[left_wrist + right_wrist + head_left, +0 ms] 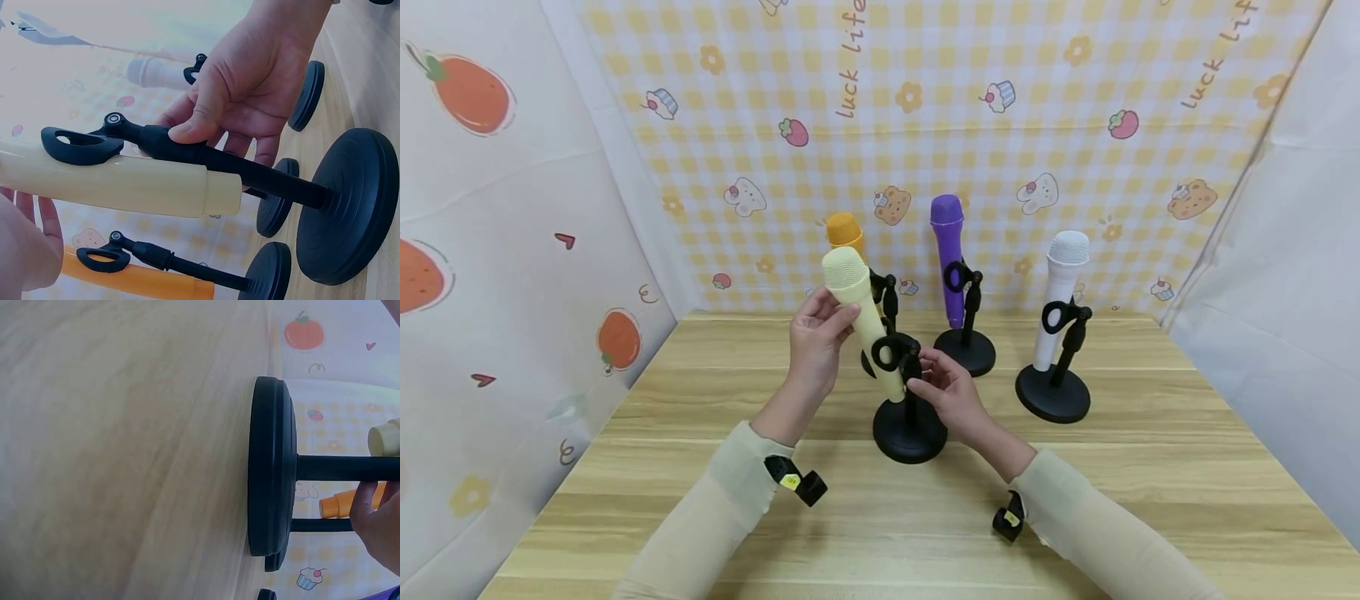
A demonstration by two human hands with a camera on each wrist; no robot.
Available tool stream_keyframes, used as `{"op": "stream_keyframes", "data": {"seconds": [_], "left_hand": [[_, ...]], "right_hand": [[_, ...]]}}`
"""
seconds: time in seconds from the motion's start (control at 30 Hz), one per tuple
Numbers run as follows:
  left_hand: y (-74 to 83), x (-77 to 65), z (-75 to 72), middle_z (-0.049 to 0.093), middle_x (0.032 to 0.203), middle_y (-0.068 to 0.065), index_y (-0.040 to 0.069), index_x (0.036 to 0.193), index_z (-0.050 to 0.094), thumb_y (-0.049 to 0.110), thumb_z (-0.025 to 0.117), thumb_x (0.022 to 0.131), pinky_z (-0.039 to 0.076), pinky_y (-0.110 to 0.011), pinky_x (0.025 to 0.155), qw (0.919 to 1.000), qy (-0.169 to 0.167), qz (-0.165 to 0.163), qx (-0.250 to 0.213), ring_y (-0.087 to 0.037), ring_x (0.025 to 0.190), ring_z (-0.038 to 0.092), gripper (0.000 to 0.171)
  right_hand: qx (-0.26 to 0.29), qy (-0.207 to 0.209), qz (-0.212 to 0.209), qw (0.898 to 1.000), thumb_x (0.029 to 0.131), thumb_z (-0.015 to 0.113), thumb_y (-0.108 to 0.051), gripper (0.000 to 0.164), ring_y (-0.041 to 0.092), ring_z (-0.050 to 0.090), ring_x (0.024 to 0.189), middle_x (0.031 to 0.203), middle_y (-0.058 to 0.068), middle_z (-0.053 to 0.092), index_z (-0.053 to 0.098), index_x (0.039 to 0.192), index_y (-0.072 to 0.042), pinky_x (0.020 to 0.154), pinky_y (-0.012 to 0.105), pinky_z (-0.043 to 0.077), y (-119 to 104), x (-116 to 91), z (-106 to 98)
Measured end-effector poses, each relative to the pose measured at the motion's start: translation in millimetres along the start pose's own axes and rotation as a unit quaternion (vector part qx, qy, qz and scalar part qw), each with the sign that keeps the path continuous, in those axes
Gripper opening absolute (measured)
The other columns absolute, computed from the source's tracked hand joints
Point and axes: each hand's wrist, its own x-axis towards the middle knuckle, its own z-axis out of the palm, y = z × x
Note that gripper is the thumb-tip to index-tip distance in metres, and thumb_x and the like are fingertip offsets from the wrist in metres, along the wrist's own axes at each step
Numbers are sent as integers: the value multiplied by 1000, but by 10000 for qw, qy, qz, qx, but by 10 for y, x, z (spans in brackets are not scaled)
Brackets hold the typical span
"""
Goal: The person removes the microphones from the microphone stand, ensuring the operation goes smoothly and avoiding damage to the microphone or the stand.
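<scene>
A pale yellow microphone leans in the ring clip of a black microphone stand, its head up and to the left. My left hand holds it just below the head, thumb in front and fingers behind. In the left wrist view the microphone's tail end pokes out past the clip, beside the post. With thumb and fingers my right hand grips the upper part of the stand's post, below the clip joint. The stand's round base rests on the table.
Behind stand an orange microphone, partly hidden, and a purple microphone, each on a black stand. A white microphone leans in another stand at the right. The wooden table meets a patterned cloth at its back edge.
</scene>
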Motion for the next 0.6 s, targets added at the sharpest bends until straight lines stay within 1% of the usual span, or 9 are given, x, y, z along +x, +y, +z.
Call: {"op": "stream_keyframes", "data": {"seconds": [0.1, 0.2, 0.33, 0.47, 0.6], "left_hand": [[41, 7, -38, 70, 100, -2, 13, 108, 69, -12, 64, 86, 51, -23, 67, 9997, 148, -116, -143, -14, 81, 64, 34], [98, 32, -122, 69, 100, -2, 11, 111, 68, -8, 64, 88, 51, -21, 64, 9991, 271, -146, -284, -13, 82, 64, 30], [153, 62, -200, 70, 97, -1, 12, 107, 69, -8, 62, 89, 50, -21, 61, 9992, 237, -181, -257, -12, 79, 64, 28], [157, 63, -221, 71, 94, -1, 13, 103, 71, -11, 60, 88, 49, -22, 61, 9993, 232, -263, -162, -12, 77, 65, 30], [175, 59, -237, 71, 94, -1, 13, 104, 70, -11, 60, 89, 49, -22, 60, 9993, 252, -246, -121, -12, 76, 65, 30]], "right_hand": [[-6, -24, -31, 10000, 89, 65, 5, 41, 23, 54, 93, 106, 8, 55, 55, 128, 1, 80, 24, 50, 2, 0, -3], [-89, -45, -39, 9999, 89, 66, 3, 42, 22, 54, 94, 107, 8, 55, 55, 129, 1, 81, 24, 50, 16, -2, -15], [-130, -65, -37, 9999, 90, 67, 2, 42, 23, 54, 94, 107, 9, 56, 55, 130, 1, 82, 24, 50, 12, -11, -52], [-69, -87, 23, 9999, 89, 67, 3, 41, 23, 53, 94, 108, 11, 55, 54, 128, 2, 82, 24, 50, -9, -10, -62], [-79, -101, 64, 9999, 89, 67, 2, 40, 23, 53, 95, 108, 11, 55, 54, 127, 2, 83, 24, 50, -11, -2, -46]]}}
